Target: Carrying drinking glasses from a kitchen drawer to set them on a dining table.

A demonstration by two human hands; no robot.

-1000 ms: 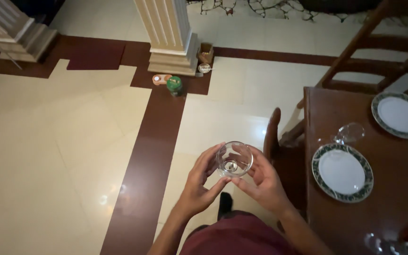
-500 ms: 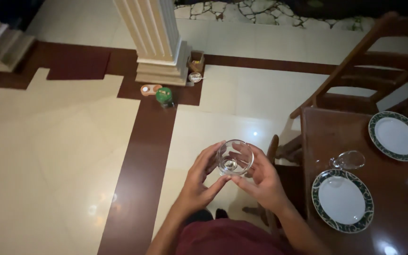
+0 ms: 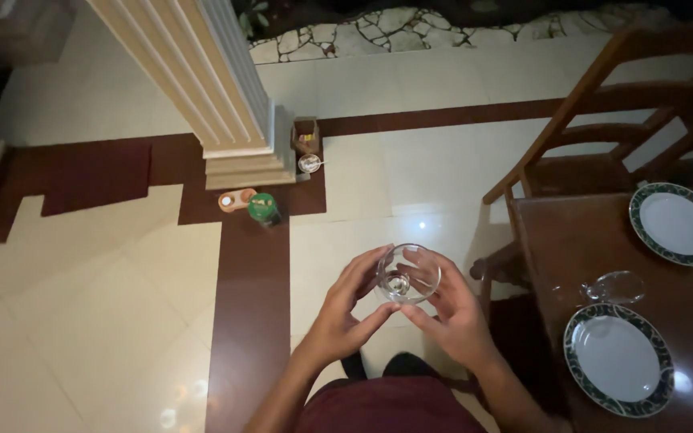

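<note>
The person is standing just left of the dark wooden table, cupping a clear stemmed glass in both hands over the pale tiled floor. The left hand is curling around the glass's left side, its fingers lying along the bowl and its thumb reaching under it. The right hand is wrapping the right side the same way, its thumb meeting the left one below the bowl. So both hands are closing on the glass, which is sitting upright, mouth towards the camera, well apart from the table.

On the table a second glass is lying on its side, just above a green-rimmed white plate. Another such plate is sitting nearer the table's far edge. A wooden chair is standing beyond the table. Far to the table's left a white fluted column is rising from the floor, with a green-lidded jar at its base.
</note>
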